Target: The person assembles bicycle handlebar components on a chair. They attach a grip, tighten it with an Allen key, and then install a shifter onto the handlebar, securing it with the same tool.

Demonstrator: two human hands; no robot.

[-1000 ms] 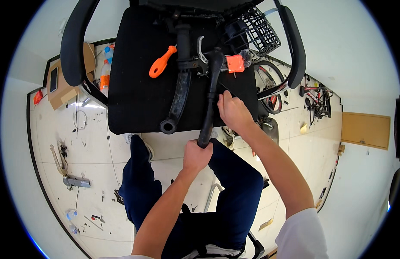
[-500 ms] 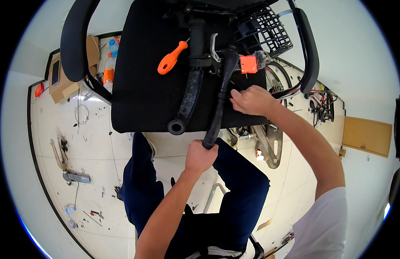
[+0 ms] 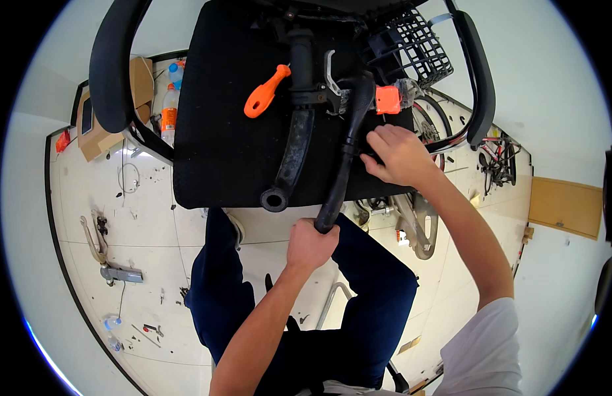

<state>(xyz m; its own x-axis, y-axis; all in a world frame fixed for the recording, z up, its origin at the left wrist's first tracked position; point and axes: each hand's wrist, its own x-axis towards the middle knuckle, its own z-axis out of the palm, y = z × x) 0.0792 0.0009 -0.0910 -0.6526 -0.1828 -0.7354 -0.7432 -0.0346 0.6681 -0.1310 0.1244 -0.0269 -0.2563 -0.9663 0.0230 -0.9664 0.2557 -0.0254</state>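
Observation:
My left hand (image 3: 312, 245) is closed round the lower end of a long black curved bar (image 3: 338, 181), which looks like a bicycle handlebar. The bar slants up across the seat of a black office chair (image 3: 213, 152). My right hand (image 3: 400, 157) is beside the bar's right side, thumb and fingers apart, with nothing visible between them. Left of the bar lies a second black tube (image 3: 296, 142) with a hollow end and a ribbed grip. A silver brake lever (image 3: 330, 71) sits between the two. An orange-handled screwdriver (image 3: 266, 92) lies at the left.
A bright orange square piece (image 3: 388, 100) and a black basket (image 3: 418, 53) are at the seat's right. Armrests (image 3: 114, 72) flank the seat. On the floor are a cardboard box (image 3: 98, 138), bottles (image 3: 169, 109), loose metal parts (image 3: 111, 270) and a red bicycle (image 3: 497, 158).
My right hand has opened from a pinch beside the bar and shifted slightly right. The left hand still grips the bar, whose upper end has swung a little to the right.

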